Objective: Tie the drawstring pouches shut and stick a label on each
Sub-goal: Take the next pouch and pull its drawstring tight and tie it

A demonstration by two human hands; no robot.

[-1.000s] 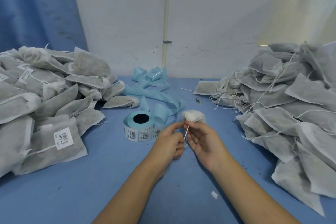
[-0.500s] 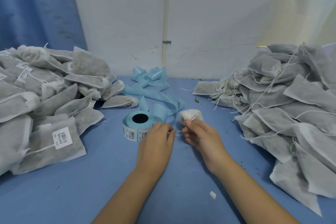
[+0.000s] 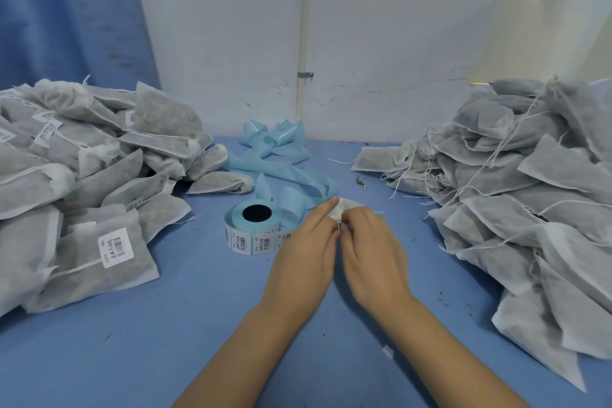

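a small white pouch point(image 3: 344, 209) bunched at centre, blue label roll point(image 3: 253, 228) just left, labelled pouches point(image 3: 99, 175) heaped far left, unlabelled pouches point(image 3: 530, 182) with loose strings heaped right

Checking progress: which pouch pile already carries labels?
The left pile: white barcode labels show on several pouches there. The right pile shows none.

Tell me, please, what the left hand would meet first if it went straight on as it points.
The left hand meets the white pouch: its forefinger touches it. Beyond, probably the blue strip; depth is unclear.
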